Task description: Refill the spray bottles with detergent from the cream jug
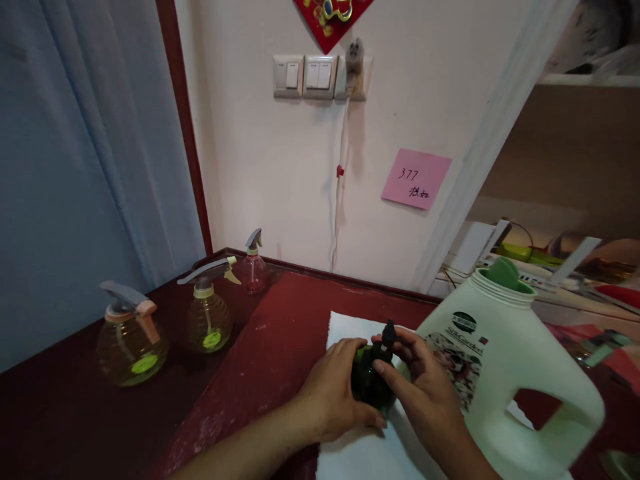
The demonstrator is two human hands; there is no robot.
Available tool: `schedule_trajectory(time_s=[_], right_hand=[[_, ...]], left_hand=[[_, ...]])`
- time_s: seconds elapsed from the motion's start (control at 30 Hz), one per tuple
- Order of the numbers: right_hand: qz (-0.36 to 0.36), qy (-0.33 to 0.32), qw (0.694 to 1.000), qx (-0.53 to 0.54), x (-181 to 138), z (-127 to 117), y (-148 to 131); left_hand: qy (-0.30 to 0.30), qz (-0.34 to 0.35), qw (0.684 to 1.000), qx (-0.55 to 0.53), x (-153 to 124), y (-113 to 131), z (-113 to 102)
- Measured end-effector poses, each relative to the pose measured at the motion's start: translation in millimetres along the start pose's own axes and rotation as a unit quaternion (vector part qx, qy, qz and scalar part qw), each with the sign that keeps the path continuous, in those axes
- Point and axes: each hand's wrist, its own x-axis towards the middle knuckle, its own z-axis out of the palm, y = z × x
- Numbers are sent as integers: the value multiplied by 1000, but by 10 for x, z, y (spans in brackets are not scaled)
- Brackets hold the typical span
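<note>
A dark green bottle [371, 388] with a black pump or spray top [389, 335] stands over a white sheet [350, 453]. My left hand [337, 390] is wrapped round the bottle's body from the left. The fingers of my right hand [425, 380] close on the black top and its collar. Close by on the right is a large pale green jug [520, 360] with a printed label, an open mouth and a green scoop-like piece [504, 272] in its neck. My right hand partly covers the jug's label.
Three clear spray bottles stand at the left: one with an orange trigger [133, 347], one with a yellow nozzle [209, 323], and a pinkish one [254, 273] by the wall. A cord [336, 220] hangs from the socket. Shelves with a white router [475, 247] are at right.
</note>
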Motion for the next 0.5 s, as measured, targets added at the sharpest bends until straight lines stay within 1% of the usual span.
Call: schedule_trajectory(time_s=[0.1,0.27,0.33,0.5], right_hand=[[4,19,1000,-6,14,30,3],[16,3,1000,5,-21,2,-5],[23,5,1000,13,-48,4,-1],[33,42,999,13,-22,85,1]], left_hand=[[0,3,1000,-3,6,-27,8],[2,1,1000,-6,7,-66,17],[5,1,1000,-7,8,-72,19],[10,5,1000,-13,7,-60,16]])
